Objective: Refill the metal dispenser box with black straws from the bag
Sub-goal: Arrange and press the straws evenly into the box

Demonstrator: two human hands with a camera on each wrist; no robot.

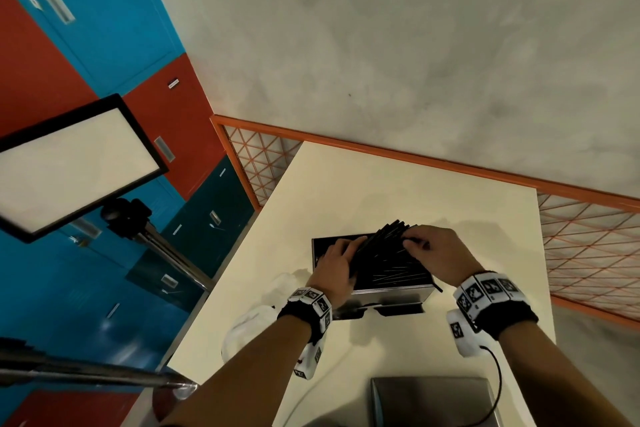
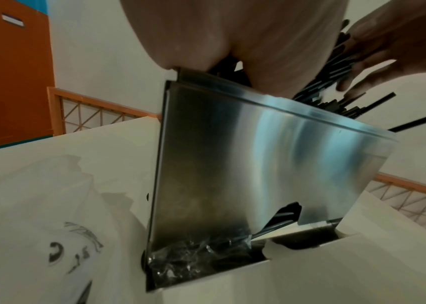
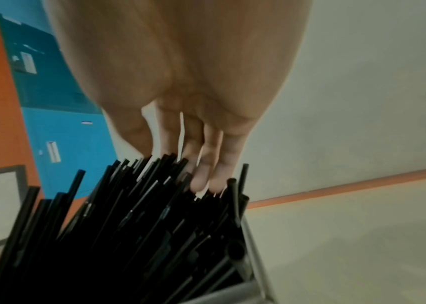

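Note:
The metal dispenser box stands open-topped on the white table. A thick bundle of black straws sticks out of it, fanned and tilted to the far right. My left hand lies along the bundle's left side, its fingers stretched over the straws and its palm heel on the box rim. My right hand is over the far ends, and its fingertips touch the straw tips. A few straws show in the lower front slot.
A crumpled white plastic bag lies left of the box, with clear wrap at the box's foot. A flat metal lid lies near the front edge. An orange railing runs behind the table, and a light panel on a stand is at the left.

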